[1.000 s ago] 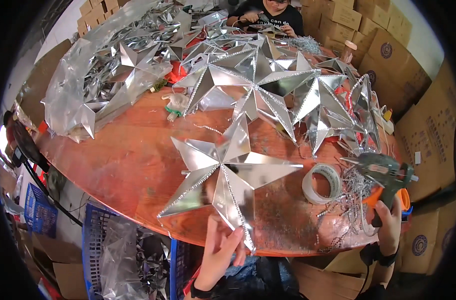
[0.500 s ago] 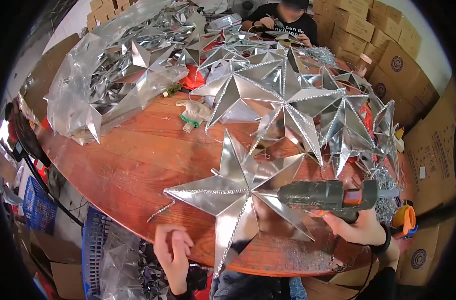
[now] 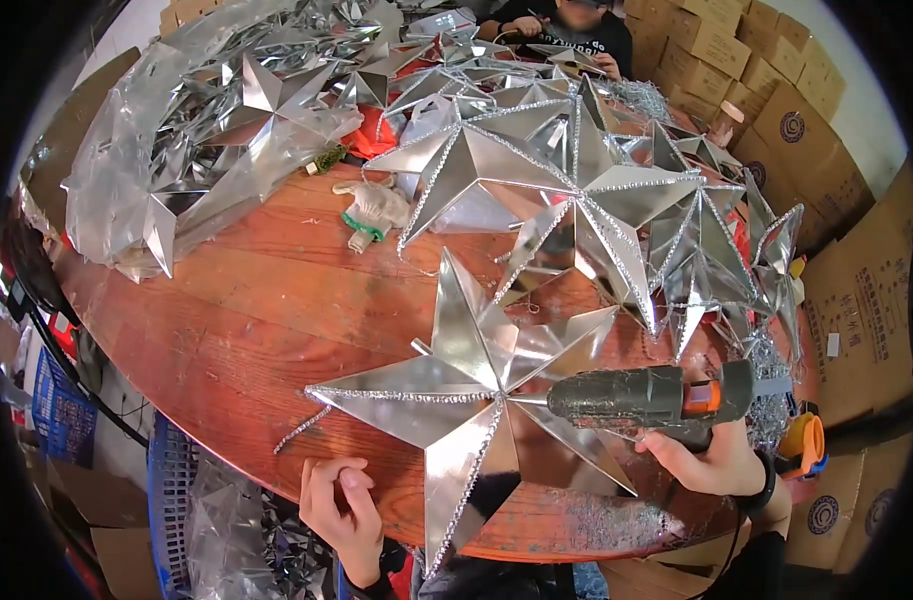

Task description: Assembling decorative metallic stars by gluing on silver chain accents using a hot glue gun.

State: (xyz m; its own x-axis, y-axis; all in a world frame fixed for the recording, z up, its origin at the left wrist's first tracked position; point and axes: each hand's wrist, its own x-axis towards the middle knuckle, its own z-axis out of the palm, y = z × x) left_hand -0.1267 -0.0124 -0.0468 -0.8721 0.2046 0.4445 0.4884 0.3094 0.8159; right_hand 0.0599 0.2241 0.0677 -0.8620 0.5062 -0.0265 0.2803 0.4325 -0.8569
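Note:
A shiny silver star (image 3: 466, 455) lies at the table's front edge, one point reaching past the edge. Beaded silver trim runs along two of its ridges, and a loose tail of trim (image 3: 301, 428) hangs off the left point. My right hand (image 3: 711, 460) grips a dark green hot glue gun (image 3: 616, 397) by its handle. The gun's nozzle points left at the star's centre; whether it touches I cannot tell. My left hand (image 3: 341, 510) is empty, fingers loosely curled and thumb apart, by the table edge left of the star's lower point.
Trimmed silver stars (image 3: 576, 190) pile up beyond. A plastic bag of plain stars (image 3: 216, 130) lies far left, near a work glove (image 3: 374, 212). An orange roll (image 3: 804, 440) sits at right. A blue basket (image 3: 171, 500) stands below left. Another person (image 3: 566, 40) works across the wooden table (image 3: 246, 320).
The whole view has shifted slightly. My right hand has brought the glue gun a little closer to the star's centre, and its nozzle now shows. My left hand keeps its loosely curled pose.

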